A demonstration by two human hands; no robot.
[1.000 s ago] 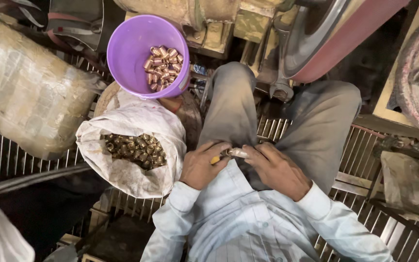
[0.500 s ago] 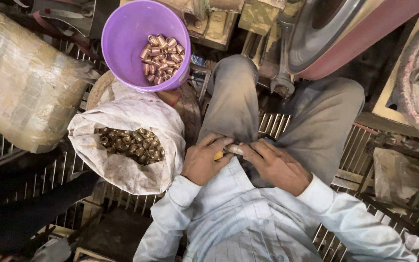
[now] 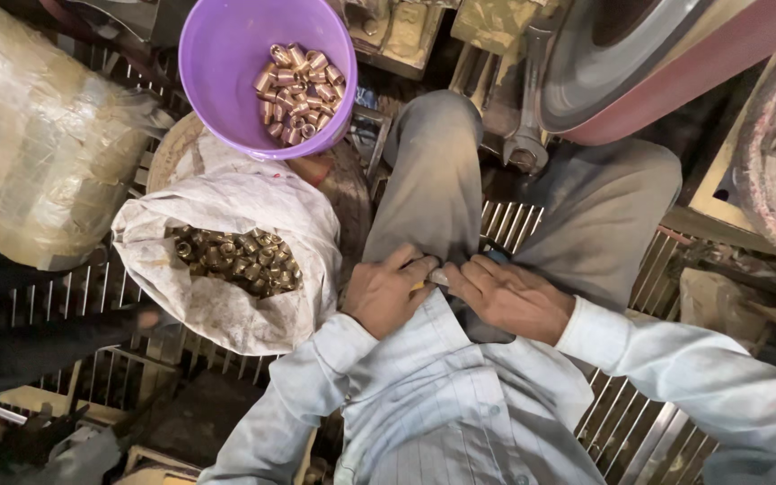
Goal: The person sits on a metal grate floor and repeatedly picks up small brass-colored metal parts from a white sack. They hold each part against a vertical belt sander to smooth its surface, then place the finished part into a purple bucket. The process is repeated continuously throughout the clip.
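Both hands are meeting in the lap, just as they were a second ago: the left hand (image 3: pixel 388 296) is curled narrowly around a small brass-coloured piece (image 3: pixel 435 279), and the right hand (image 3: pixel 509 296) is closing its fingertips on the same piece from the other side. Whether it is one part or two being fitted together is too small to tell. What has changed is mostly the view, which is drifting downward and slightly left; the hands themselves are hardly shifting, so the same fiddly step appears to be going on.

Just left of the left hand, an open white sack (image 3: pixel 226 260) is holding dull brass fittings (image 3: pixel 237 257). Beyond it, farther from the hands, a purple bucket (image 3: pixel 267 67) is carrying a smaller heap of shinier copper-toned fittings (image 3: pixel 300 92).

The person is sitting on a metal grating (image 3: pixel 514 220). Far left, a wrapped bale (image 3: pixel 42 135) is lying; far ahead to the right, a large red-rimmed wheel (image 3: pixel 657 54) is standing above a wrench (image 3: pixel 527 135).
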